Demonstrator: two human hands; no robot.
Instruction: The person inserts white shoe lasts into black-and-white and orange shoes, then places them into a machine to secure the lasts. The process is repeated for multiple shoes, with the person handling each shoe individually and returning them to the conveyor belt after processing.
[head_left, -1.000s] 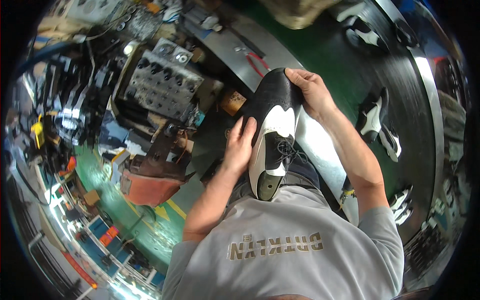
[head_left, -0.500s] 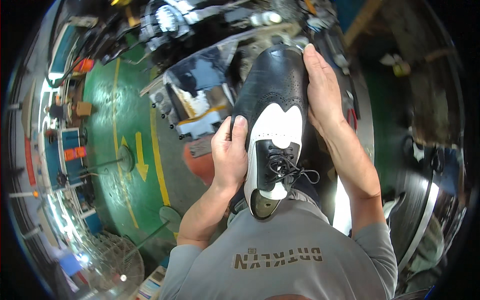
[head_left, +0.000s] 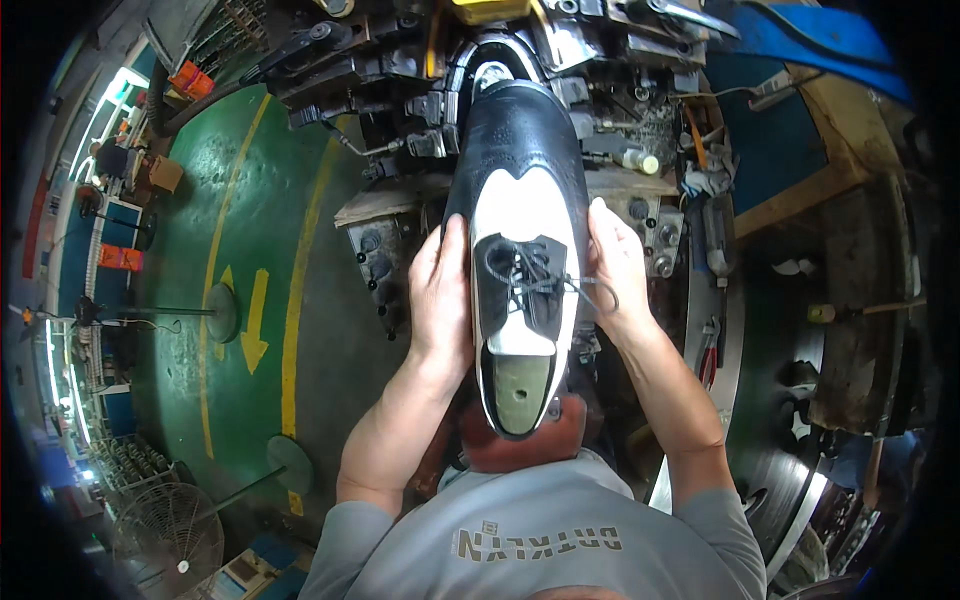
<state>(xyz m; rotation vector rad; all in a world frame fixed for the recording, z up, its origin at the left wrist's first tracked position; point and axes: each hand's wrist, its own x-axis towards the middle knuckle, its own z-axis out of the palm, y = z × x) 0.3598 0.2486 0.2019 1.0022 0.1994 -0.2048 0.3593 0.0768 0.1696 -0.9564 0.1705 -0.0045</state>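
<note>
Gripping the black-and-white shoe (head_left: 525, 230) by both flanks — left hand (head_left: 443, 300) and right hand (head_left: 618, 270) wrapped on it, toe inside the machine (head_left: 560, 70) — fingers risk pinching near its clamps, I'd judge.

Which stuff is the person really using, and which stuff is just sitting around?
In use:
black-and-white shoe
left hand
right hand
machine at the shoe's toe

Just sitting around:
floor fan
small bottle
orange boxes
</note>
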